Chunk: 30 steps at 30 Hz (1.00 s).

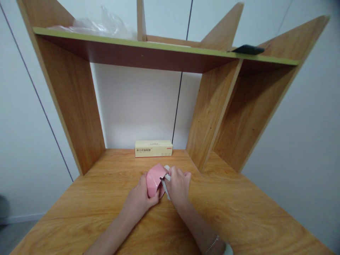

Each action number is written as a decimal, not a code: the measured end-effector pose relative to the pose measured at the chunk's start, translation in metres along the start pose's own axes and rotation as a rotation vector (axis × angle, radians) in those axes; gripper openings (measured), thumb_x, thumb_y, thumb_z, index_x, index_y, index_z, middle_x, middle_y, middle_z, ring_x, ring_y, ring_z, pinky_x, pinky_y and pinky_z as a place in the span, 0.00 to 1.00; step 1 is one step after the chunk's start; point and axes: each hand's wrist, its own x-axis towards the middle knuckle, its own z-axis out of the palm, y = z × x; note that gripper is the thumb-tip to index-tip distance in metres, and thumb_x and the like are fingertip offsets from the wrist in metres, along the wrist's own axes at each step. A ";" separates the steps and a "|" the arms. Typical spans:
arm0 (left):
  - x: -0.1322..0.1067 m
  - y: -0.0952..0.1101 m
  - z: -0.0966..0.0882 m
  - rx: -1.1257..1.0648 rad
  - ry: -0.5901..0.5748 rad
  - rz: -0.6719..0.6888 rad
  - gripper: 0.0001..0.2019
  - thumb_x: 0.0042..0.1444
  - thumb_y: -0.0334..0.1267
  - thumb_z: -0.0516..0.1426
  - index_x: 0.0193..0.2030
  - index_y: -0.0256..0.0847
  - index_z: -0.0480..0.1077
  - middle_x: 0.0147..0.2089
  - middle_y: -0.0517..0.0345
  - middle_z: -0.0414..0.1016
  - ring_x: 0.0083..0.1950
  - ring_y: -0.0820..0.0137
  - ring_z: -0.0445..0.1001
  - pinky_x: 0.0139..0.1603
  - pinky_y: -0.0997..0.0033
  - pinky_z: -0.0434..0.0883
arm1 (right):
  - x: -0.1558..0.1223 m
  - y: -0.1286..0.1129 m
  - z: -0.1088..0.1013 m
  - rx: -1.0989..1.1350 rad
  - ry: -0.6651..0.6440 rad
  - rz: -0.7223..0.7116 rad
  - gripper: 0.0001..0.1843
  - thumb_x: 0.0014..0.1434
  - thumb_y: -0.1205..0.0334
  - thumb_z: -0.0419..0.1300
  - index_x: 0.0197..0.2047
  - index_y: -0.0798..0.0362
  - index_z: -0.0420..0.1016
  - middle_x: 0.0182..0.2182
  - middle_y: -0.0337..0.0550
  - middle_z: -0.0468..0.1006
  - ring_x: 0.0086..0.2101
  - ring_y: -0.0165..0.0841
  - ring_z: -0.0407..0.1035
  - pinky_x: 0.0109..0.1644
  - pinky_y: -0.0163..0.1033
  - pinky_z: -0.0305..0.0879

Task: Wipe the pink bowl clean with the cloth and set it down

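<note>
Step looks like working a thin pale sheet at the notched opening of the glossy pink container, over the wood-grain desk, near the cardboard box. Left hand wrapped round container, right hand pinching sheet; next move probably needs firm left support.

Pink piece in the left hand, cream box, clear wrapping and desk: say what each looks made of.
Pink piece: likely plastic, glossy; bright highlights, though coated metal is possible.
Cream box: probably cardboard, smooth and printed; flat faces, crisp edges.
Clear wrapping: apparently thin plastic film, shiny; see-through, crinkled.
Desk: wood or wood-look laminate, satin; grain shows.
</note>
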 end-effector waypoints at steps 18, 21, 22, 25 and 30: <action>-0.002 -0.014 -0.004 -0.126 0.138 0.139 0.46 0.42 0.52 0.58 0.63 0.38 0.39 0.53 0.44 0.66 0.47 0.58 0.70 0.45 0.60 0.66 | -0.001 0.009 0.011 0.436 -0.197 0.246 0.14 0.55 0.59 0.47 0.31 0.52 0.74 0.29 0.42 0.77 0.33 0.35 0.68 0.38 0.37 0.52; 0.000 -0.018 0.004 -0.217 0.107 0.185 0.45 0.41 0.49 0.60 0.61 0.37 0.41 0.57 0.41 0.61 0.53 0.57 0.66 0.49 0.59 0.64 | -0.003 0.005 0.015 0.512 -0.230 0.307 0.17 0.56 0.56 0.46 0.28 0.52 0.74 0.25 0.41 0.77 0.29 0.34 0.68 0.35 0.36 0.56; 0.000 -0.019 0.006 -0.243 0.111 0.194 0.41 0.43 0.48 0.59 0.60 0.36 0.43 0.56 0.41 0.62 0.53 0.58 0.66 0.50 0.60 0.64 | -0.003 0.003 0.016 0.520 -0.239 0.304 0.17 0.55 0.56 0.46 0.28 0.51 0.74 0.25 0.40 0.77 0.28 0.34 0.68 0.34 0.36 0.56; 0.000 -0.019 0.006 -0.252 0.150 0.198 0.31 0.47 0.45 0.56 0.55 0.35 0.49 0.49 0.45 0.69 0.46 0.62 0.71 0.46 0.63 0.67 | -0.003 -0.001 0.016 0.518 -0.275 0.291 0.15 0.54 0.55 0.49 0.26 0.50 0.74 0.24 0.39 0.77 0.28 0.33 0.68 0.35 0.35 0.57; 0.000 -0.017 -0.002 -0.082 0.143 0.159 0.30 0.46 0.45 0.56 0.55 0.39 0.53 0.44 0.50 0.72 0.41 0.62 0.73 0.40 0.65 0.68 | 0.000 0.002 0.016 0.453 -0.324 0.254 0.13 0.52 0.54 0.53 0.39 0.47 0.73 0.33 0.41 0.78 0.37 0.35 0.70 0.41 0.37 0.55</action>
